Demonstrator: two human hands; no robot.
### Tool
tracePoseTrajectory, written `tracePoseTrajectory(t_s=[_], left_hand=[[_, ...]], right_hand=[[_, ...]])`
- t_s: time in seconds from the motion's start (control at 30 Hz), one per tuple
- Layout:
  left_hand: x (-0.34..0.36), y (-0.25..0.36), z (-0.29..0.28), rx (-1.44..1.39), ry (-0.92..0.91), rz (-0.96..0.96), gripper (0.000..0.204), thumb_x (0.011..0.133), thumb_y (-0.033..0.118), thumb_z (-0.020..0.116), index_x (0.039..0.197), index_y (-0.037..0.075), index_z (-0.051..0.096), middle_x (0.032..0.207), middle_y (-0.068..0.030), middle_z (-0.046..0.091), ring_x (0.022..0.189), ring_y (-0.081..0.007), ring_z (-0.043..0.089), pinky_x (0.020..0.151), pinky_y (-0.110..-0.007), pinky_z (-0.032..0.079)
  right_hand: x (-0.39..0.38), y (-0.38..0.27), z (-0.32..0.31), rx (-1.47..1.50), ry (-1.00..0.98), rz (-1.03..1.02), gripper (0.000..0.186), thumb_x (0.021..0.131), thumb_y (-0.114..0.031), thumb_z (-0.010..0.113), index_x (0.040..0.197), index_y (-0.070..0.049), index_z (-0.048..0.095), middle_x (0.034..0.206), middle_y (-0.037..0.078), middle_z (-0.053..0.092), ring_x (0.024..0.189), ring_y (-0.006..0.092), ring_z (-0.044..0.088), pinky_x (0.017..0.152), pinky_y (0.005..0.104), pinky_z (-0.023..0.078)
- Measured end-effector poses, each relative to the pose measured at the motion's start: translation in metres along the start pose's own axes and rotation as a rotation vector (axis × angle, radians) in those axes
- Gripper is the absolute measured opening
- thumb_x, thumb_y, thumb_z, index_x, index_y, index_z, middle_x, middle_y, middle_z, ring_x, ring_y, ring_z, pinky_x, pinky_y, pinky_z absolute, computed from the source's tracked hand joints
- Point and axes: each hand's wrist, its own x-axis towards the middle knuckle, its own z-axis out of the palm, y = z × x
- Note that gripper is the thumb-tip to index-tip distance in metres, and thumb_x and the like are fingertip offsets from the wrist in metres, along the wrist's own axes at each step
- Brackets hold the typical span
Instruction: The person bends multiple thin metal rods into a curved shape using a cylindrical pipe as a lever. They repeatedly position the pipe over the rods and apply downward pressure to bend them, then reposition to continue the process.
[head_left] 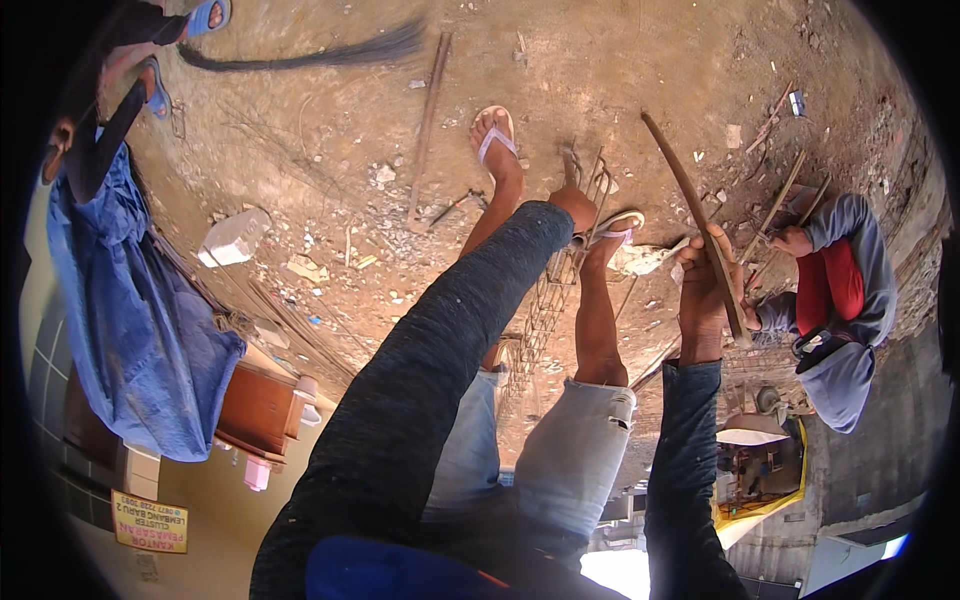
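Long dark sleeves cover both my arms as they reach forward over the dirt. My left hand (573, 208) is closed at the far end of a thin steel rebar cage (540, 310), which runs back between my legs. Bar ends stick out beyond the fist, and the fingers' exact hold is partly hidden. My right hand (708, 285) grips a long brown bar (678, 175) near its lower end. It looks like wood, slants up to the left and stands apart from the cage. My sandalled feet are on either side of the left hand.
Pliers-like tool (457, 207), rusty bar (430, 125) and white block (235, 237) lie on the littered ground. At right a crouching person (850, 270) handles thin sticks. Another person (100, 160) is at far left by a blue tarp (130, 310). A broom-like bundle (310, 58) lies ahead.
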Motion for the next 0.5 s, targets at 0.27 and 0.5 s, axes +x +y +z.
tracePoseTrajectory(t_s=[0.27, 0.5], left_hand=[[0.026, -0.080, 0.032, -0.572, 0.434, 0.647, 0.013, 0.086, 0.008, 0.066, 0.097, 0.005, 0.060, 0.081, -0.0105, 0.063, 0.069, -0.0243, 0.063, 0.059, -0.039, 0.051], [-0.001, -0.005, 0.015, -1.634, 0.069, -0.695, 0.012, 0.096, 0.008, 0.049, 0.107, 0.005, 0.046, 0.080, -0.0051, 0.054, 0.057, -0.0134, 0.052, 0.041, -0.029, 0.038]], right_hand=[[0.053, -0.040, -0.012, -0.546, 0.006, -0.277, 0.040, 0.100, -0.023, 0.056, 0.130, 0.004, 0.059, 0.096, 0.011, 0.068, 0.093, 0.0225, 0.069, 0.089, 0.0365, 0.054], [0.064, -0.060, -0.035, -0.980, 0.157, -0.301, 0.049, 0.100, -0.045, 0.061, 0.109, 0.003, 0.069, 0.077, 0.015, 0.065, 0.069, 0.0224, 0.060, 0.067, 0.0359, 0.049]])
